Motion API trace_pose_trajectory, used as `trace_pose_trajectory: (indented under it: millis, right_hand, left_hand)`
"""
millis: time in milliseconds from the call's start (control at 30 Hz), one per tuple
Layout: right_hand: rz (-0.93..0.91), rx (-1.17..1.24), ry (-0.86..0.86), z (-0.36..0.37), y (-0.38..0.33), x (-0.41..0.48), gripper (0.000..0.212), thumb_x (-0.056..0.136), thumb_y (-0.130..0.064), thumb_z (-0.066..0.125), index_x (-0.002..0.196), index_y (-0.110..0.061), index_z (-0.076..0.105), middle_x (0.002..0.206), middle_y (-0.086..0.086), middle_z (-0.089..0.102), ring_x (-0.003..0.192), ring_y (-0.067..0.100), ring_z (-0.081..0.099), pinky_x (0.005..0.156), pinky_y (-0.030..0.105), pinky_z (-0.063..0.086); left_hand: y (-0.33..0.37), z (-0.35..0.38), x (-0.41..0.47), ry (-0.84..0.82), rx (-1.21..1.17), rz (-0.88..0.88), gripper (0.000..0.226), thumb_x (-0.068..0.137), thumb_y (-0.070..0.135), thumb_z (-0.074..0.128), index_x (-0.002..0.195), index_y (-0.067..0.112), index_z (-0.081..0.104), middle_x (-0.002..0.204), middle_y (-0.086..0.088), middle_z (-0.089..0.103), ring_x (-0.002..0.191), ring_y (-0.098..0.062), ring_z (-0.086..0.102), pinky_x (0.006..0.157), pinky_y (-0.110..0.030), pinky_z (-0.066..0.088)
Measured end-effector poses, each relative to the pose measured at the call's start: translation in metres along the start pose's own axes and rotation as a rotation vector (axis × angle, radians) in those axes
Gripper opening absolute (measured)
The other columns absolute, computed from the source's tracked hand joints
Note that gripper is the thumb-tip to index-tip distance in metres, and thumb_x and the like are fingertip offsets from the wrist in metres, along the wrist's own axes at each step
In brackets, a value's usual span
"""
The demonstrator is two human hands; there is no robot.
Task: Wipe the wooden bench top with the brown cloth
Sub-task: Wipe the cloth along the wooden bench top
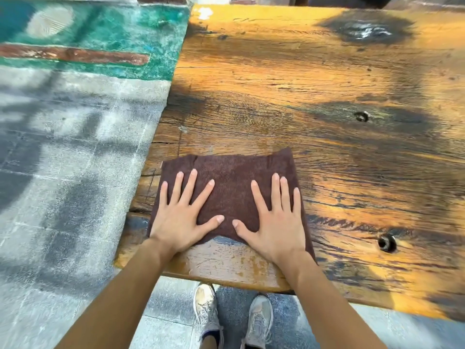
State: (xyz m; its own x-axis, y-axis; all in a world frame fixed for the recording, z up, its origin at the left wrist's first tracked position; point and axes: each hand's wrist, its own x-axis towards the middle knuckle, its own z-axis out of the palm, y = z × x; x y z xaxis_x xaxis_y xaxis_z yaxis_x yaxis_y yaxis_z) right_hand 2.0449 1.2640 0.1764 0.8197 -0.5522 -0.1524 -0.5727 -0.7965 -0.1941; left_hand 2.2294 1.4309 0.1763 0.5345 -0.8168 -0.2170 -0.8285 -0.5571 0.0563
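So both palms are flat, fingers spread: left hand [177, 222] and right hand [273, 222] pressing the flat brown terry cloth [231, 190] onto the worn orange-brown wooden bench top [302, 96].

- Bright daylight, dappled: soft dark shadow patches on the bench [302, 84] at 1–3 o'clock and the floor [63, 147] at 9 o'clock.
- White glare spot at 1 o'clock.
- Edges bowed and smeared; centre sharp.

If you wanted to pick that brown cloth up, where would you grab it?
Probably its far edge, pinched from above: the brown cloth lies flat on the bench top, and the left hand and right hand press its near half.
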Motion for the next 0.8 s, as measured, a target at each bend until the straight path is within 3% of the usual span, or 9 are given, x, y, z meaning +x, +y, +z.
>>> trace_pose_trajectory:
  millis: [100,267,633,800]
  right_hand:
    - [0.017,0.020,0.025,0.003,-0.005,-0.019,0.100,0.089,-0.087,0.028,0.168,-0.028,0.011,0.173,0.024,-0.005,0.161,0.037,-0.009,0.128,0.064,0.006]
    - [0.008,0.020,0.015,0.008,-0.012,-0.041,0.100,0.089,-0.087,0.031,0.168,-0.027,0.012,0.173,0.024,-0.004,0.161,0.038,-0.008,0.127,0.064,0.008]
    - [0.006,0.009,0.021,0.016,-0.022,-0.085,0.100,0.088,-0.083,0.041,0.167,-0.025,0.020,0.173,0.024,0.004,0.162,0.039,0.002,0.126,0.064,0.017]
    - [0.003,0.008,0.037,0.016,-0.021,-0.084,0.098,0.089,-0.083,0.042,0.167,-0.026,0.023,0.174,0.022,0.006,0.161,0.038,0.006,0.125,0.064,0.017]
  left_hand:
    - [0.004,0.001,-0.014,0.006,0.015,0.015,0.088,0.089,0.092,0.012,0.163,0.048,-0.006,0.174,-0.002,-0.015,0.159,-0.031,-0.018,0.127,-0.062,-0.001]
    - [0.004,0.011,-0.048,0.013,0.015,0.034,0.088,0.092,0.089,0.023,0.165,0.042,0.007,0.176,-0.005,-0.003,0.161,-0.033,-0.005,0.125,-0.064,0.007]
    - [0.017,0.021,-0.094,0.045,-0.041,-0.006,0.086,0.093,0.085,0.031,0.165,0.040,0.016,0.176,-0.006,0.006,0.161,-0.034,0.003,0.125,-0.065,0.011]
    - [0.020,0.016,-0.089,0.037,-0.095,-0.083,0.069,0.101,0.076,0.024,0.163,0.049,0.016,0.176,0.000,0.005,0.162,-0.030,0.004,0.126,-0.062,0.012]
